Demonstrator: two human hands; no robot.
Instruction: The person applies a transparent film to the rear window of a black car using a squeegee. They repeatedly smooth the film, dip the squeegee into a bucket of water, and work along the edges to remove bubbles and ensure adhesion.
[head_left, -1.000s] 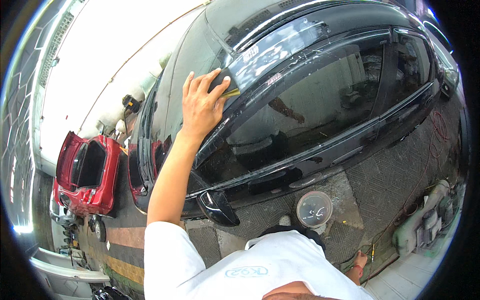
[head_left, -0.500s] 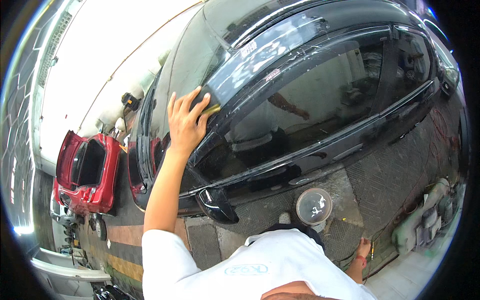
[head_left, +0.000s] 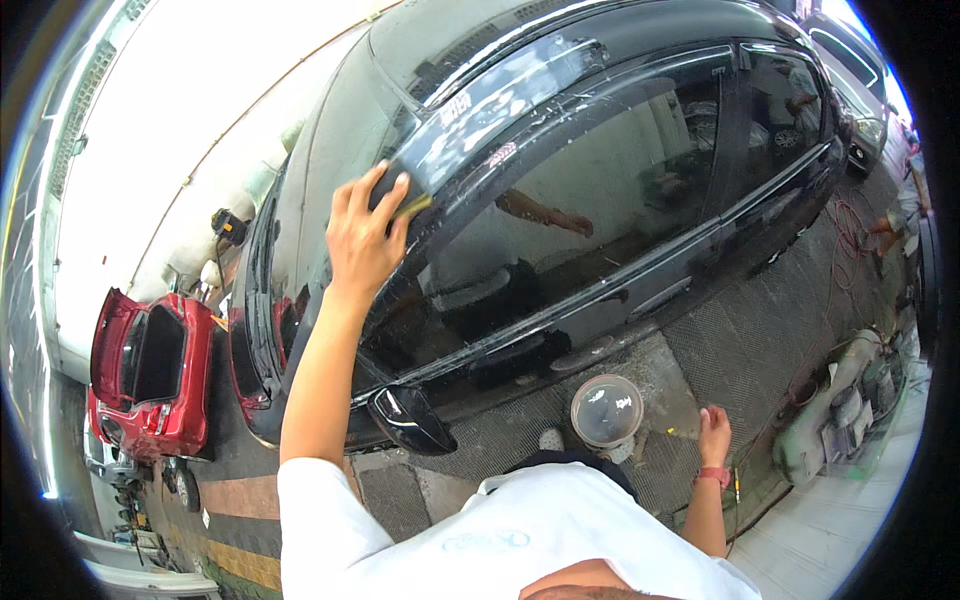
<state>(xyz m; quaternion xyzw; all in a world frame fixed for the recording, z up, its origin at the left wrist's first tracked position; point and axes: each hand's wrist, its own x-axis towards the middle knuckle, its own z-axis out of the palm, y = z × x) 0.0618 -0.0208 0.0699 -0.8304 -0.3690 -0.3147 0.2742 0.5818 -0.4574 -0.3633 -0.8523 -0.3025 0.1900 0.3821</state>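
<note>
Holding a dark block (head_left: pixel 413 205) against the black car (head_left: pixel 600 220) beside its windscreen (head_left: pixel 360 130), the left hand (head_left: pixel 363 240) has its grip closed round it, fingers splayed perhaps for even pressure; the right hand (head_left: pixel 714 437), half-curled, seems empty.

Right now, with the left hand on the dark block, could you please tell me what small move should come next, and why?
I would probably slide the left hand and its dark block rearward along the grey patch on the black car: the block sits at the patch's front end, and the patch looks pale and blotchy farther back.
</note>
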